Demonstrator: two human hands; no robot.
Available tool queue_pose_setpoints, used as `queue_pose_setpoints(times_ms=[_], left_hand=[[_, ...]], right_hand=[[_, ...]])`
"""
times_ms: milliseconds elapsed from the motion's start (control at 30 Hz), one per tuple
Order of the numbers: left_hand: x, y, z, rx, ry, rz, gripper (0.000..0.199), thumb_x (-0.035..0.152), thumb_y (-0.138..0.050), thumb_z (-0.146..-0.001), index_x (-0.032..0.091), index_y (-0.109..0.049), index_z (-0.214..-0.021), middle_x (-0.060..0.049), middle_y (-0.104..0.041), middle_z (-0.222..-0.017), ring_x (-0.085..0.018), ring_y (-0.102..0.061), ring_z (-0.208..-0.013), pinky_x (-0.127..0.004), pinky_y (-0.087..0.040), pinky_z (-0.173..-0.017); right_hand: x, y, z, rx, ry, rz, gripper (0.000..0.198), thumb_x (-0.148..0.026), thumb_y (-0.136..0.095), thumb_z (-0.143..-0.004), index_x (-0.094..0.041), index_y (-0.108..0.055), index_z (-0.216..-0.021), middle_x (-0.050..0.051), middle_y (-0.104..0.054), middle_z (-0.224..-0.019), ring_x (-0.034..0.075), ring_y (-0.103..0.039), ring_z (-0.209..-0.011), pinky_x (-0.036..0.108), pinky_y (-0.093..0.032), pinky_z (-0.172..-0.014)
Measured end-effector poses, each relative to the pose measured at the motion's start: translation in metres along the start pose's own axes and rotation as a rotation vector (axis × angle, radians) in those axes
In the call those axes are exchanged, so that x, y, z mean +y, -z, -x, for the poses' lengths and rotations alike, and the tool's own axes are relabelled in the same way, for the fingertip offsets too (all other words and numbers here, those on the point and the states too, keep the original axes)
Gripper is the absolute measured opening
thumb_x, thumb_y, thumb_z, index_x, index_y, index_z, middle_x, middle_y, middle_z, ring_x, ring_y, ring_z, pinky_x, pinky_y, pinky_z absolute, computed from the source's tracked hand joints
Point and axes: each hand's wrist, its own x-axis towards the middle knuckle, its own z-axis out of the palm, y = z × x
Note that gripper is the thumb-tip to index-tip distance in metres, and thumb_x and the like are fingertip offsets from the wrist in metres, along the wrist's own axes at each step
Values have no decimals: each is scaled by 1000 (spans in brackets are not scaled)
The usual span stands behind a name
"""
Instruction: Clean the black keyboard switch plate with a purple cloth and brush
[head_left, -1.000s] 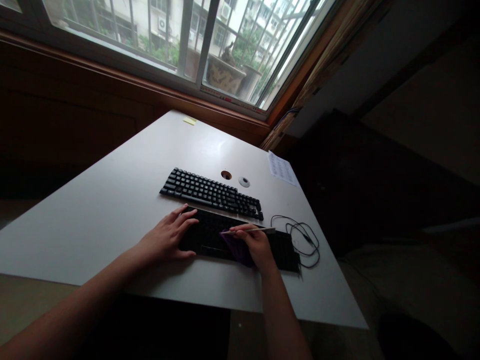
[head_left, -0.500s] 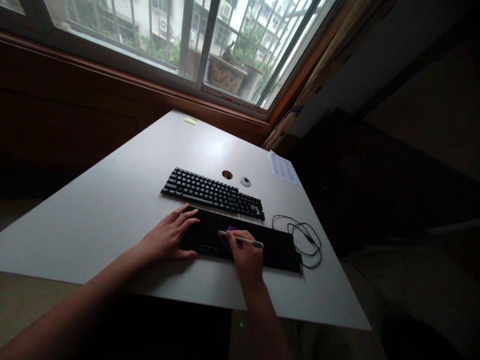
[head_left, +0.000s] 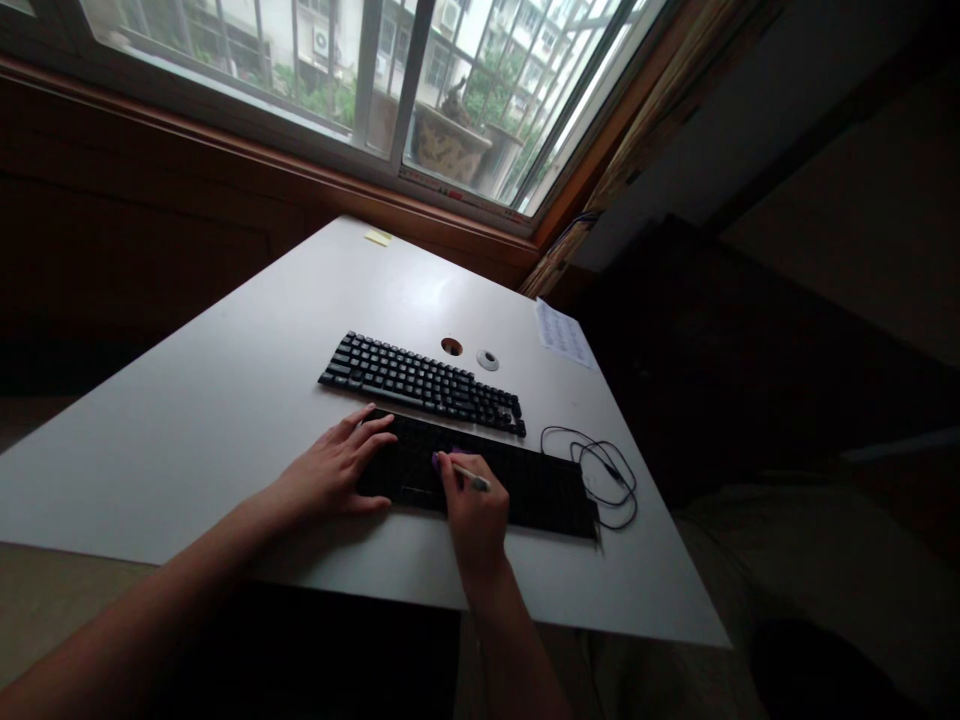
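Note:
A long black keyboard base (head_left: 540, 487) lies across the white table in front of me. My left hand (head_left: 337, 465) rests on its left end, fingers spread and the thumb along the near edge. Over the middle of the base, my right hand (head_left: 478, 505) is closed around a slim, pale, pen-like stick (head_left: 471, 476) with a dark end. A bit of purple cloth (head_left: 436, 461) shows at the stick's lower tip, against the base; my fingers hide most of it. Just beyond the base sits a black frame full of keycaps (head_left: 420, 380).
A black cable (head_left: 632, 492) lies coiled at the base's right end. Farther back on the white table (head_left: 225, 400) are a round cable hole (head_left: 451, 346), a grey ring (head_left: 487, 359), a printed sheet (head_left: 562, 332) and yellow sticky notes (head_left: 378, 238). A barred window stands behind.
My right hand has moved a little left along the base with the stick, and less purple cloth shows. My left hand stays in place on the base. The view has shifted slightly.

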Motion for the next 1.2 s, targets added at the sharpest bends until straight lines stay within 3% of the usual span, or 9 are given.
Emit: queue_pose_setpoints(times_ms=[100,167,333,500,567,667,767,967,1200], left_hand=[[0,0,0,-4,-4,2,81,56,-77,-79,20,-45,-144,-14,-40,-161,-39,-19,-155,-58,-31,-123],[1,1,0,-7,0,-2,81,55,-77,-78,20,-45,-144,-14,-40,-161,-39,-19,-155,-58,-31,-123],[3,3,0,-3,13,-7,82,55,-78,-78,20,-45,-143,-13,-40,-161,-39,-19,-155,-58,-31,-123],[1,1,0,0,10,-9,83,55,-78,-77,20,-44,-144,-13,-40,-161,-38,-19,-155,-57,-31,-123],[1,0,0,2,11,-4,83,55,-79,-76,20,-45,-144,-13,-40,-161,-39,-19,-155,-58,-31,-123],[1,0,0,4,12,3,81,55,-78,-77,20,-46,-142,-14,-40,-161,-39,-19,-155,-58,-32,-122],[2,1,0,0,5,-1,78,56,-76,-79,19,-47,-141,-14,-40,-161,-40,-19,-155,-58,-31,-122],[2,1,0,9,14,3,80,55,-79,-77,18,-47,-141,-15,-41,-160,-40,-19,-155,-57,-31,-123],[4,2,0,10,21,-10,82,56,-80,-76,17,-46,-141,-15,-42,-159,-39,-21,-154,-56,-32,-123]], right_hand=[[3,2,-6,-60,30,-13,26,-30,-52,-106,-20,-66,-86,5,-71,-83,17,-69,-75,28,-51,-75],[9,6,-11,-135,-20,-51,30,-34,-52,-105,-21,-63,-80,3,-69,-78,16,-67,-70,27,-50,-71],[19,14,-21,-336,-286,-267,38,-44,-48,-105,-23,-50,-72,-3,-64,-63,12,-63,-54,21,-47,-56],[18,12,-21,-359,-479,-436,42,-52,-46,-103,-23,-49,-73,-4,-62,-58,12,-61,-47,20,-44,-47],[16,8,-18,-310,-470,-415,43,-52,-48,-103,-23,-51,-72,-2,-63,-61,12,-62,-51,21,-45,-50],[12,4,-12,-234,-331,-332,43,-47,-49,-104,-22,-53,-68,0,-62,-66,12,-60,-60,24,-47,-61],[10,3,-9,-230,-259,-302,43,-44,-48,-104,-22,-52,-68,0,-60,-68,13,-58,-64,25,-47,-66],[17,13,-20,-369,-427,-427,41,-49,-48,-103,-23,-49,-71,-2,-62,-62,11,-61,-52,20,-46,-50],[27,14,-29,-461,-515,-595,42,-56,-51,-100,-23,-48,-74,-4,-61,-58,11,-59,-45,19,-44,-44]])
